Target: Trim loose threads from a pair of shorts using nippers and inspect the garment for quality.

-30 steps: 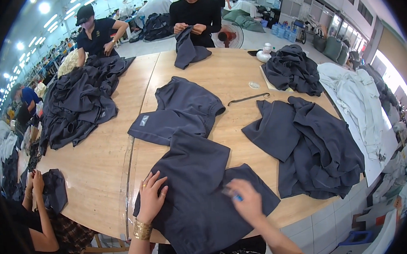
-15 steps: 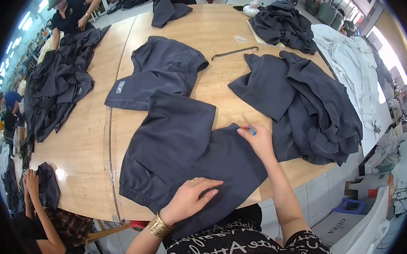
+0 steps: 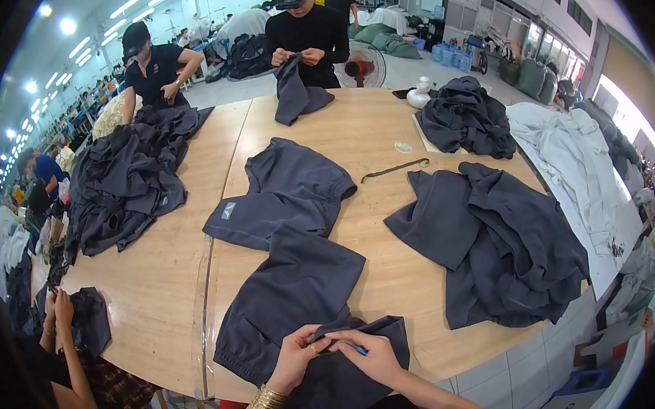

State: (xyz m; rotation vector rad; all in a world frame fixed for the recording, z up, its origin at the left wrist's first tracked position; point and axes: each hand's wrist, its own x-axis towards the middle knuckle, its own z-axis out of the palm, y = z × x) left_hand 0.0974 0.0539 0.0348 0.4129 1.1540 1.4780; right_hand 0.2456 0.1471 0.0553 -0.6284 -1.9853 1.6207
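The left hand (image 3: 302,354) pinches a raised fold of the dark grey woven-cloth shorts (image 3: 287,281) between thumb and fingers, while the right hand (image 3: 372,356), closed around a small slim blue tool (image 3: 361,349), brings its fingertips to that same fold; whether it also nips the cloth cannot be told. Half a second ago the hands were well apart: the left lay spread on the fabric, the right was out by the leg's far corner. Now they meet, and the leg that lay flat is gathered up between them.

The rest of the shorts lies on the pale wood-topped table (image 3: 155,302), reaching beyond and to the left of the grip. A wide gold bracelet (image 3: 269,401) sits just behind it, on the left wrist. Farther beyond are more dark grey shorts with a small pale patch (image 3: 296,180), overlapped by the first pair. Right of the grip spreads a loose heap of dark grey garments (image 3: 526,246).
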